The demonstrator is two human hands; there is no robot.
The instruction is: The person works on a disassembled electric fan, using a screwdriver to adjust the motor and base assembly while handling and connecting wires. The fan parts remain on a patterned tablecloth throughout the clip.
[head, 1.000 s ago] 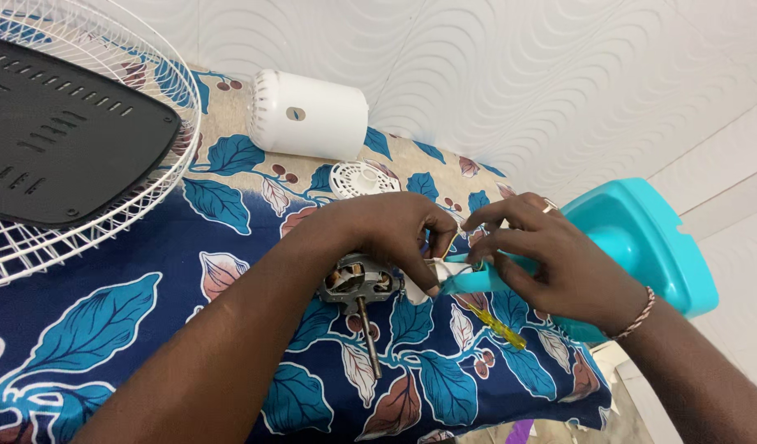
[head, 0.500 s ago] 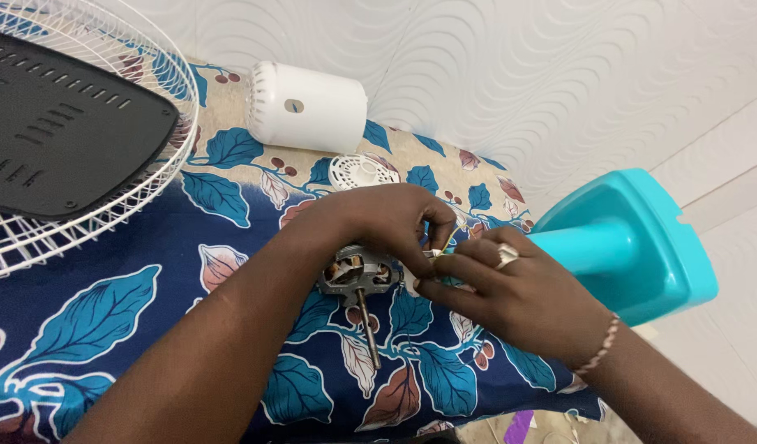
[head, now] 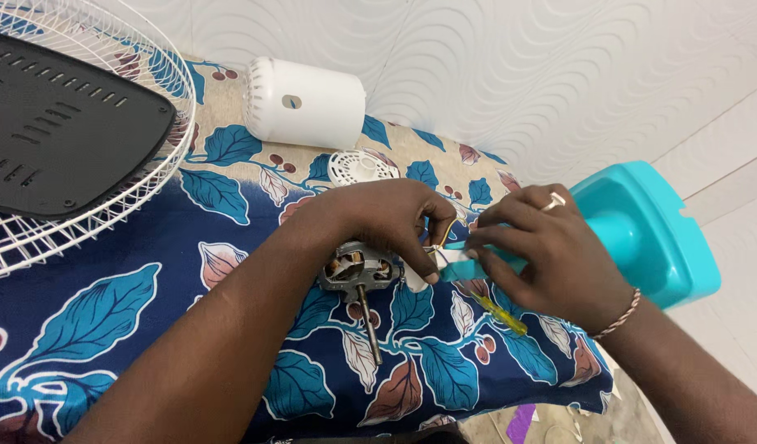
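1. The left hand (head: pixel 387 218) lay over the top of the motor (head: pixel 355 271), its fingers curled down and pinched on a small white part (head: pixel 438 256) with thin wires at the motor's right side.
2. The right hand (head: pixel 551 255) met it from the right, fingertips closed on the same white part and on the end of the teal neck (head: pixel 469 267); the two hands' fingertips touched.
3. The motor sat just under and left of the left fingers, on the cloth (head: pixel 107 321), with its shaft (head: pixel 369 325) pointing toward the person.
4. A yellow screwdriver (head: pixel 498 315) lay on the cloth just below the right hand, not held.
5. The teal base (head: pixel 666 238) stood behind the right hand, to its right.
6. A white cover (head: pixel 309 103) lay well beyond the left hand, a small white vent disc (head: pixel 362 167) just beyond it.
7. The fan grille (head: pixel 161 107) and a black blade (head: pixel 66 131) lay far left of both hands.
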